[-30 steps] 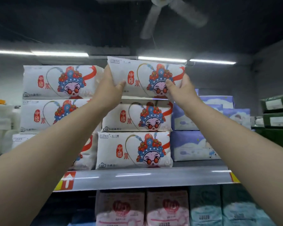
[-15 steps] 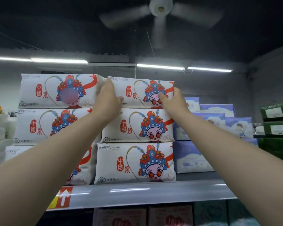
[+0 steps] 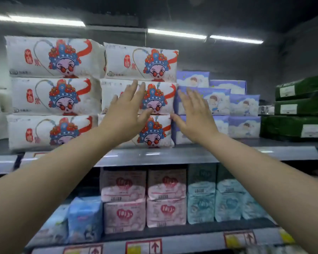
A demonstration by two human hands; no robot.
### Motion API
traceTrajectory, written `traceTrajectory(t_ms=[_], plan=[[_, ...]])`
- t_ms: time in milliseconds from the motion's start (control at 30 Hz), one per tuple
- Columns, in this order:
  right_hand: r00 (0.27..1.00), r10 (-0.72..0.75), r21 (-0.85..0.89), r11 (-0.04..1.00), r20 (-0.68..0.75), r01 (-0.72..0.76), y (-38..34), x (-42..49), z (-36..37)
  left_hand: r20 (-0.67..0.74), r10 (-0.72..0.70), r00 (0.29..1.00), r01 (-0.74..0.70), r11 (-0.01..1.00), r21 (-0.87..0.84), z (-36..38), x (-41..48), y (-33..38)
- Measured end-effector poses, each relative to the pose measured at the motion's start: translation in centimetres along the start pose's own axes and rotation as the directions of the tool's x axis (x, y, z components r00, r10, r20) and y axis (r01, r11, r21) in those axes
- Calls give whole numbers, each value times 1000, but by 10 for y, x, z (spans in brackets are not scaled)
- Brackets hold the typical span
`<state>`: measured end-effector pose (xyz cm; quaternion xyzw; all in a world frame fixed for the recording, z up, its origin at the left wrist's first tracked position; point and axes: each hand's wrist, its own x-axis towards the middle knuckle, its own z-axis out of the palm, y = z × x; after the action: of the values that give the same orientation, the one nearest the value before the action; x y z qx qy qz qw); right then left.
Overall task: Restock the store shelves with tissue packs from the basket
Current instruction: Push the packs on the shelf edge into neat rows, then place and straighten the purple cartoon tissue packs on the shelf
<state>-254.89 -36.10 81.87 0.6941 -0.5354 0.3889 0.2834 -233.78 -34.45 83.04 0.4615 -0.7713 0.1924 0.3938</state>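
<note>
Head view shows the tissue pack (image 3: 140,62), gripped at both ends half a second ago, now released on top of the stack (image 3: 160,125) of matching white packs on the upper shelf (image 3: 173,156). The left hand (image 3: 126,110) and right hand (image 3: 193,112) have dropped below it, fingers straight and spread, holding nothing. The left is in front of the pack beneath and the right is by the purple packs (image 3: 244,105); contact cannot be told. This placement looks finished. Another pack must come from the basket, which is out of view.

Top tissue pack (image 3: 140,62) lies on two stacked packs (image 3: 136,114).
</note>
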Motion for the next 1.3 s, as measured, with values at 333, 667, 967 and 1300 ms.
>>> traceTrajectory(t_ms=[333, 667, 967, 1300], plan=[[906, 258, -198, 960, 336, -200, 50, -202, -22, 449, 202, 870, -129, 974, -188, 96, -131, 83], [501, 725, -508, 689, 472, -517, 54, -363, -49, 703, 495, 510, -298, 869, -395, 189, -218, 139], [70, 965, -701, 234, 255, -673, -60, -493, -42, 666, 735, 128, -449, 642, -622, 227, -308, 123], [-361, 931, -656, -308, -59, -688, -235, -622, -77, 479, 831, -283, -502, 297, -812, 195, -452, 160]])
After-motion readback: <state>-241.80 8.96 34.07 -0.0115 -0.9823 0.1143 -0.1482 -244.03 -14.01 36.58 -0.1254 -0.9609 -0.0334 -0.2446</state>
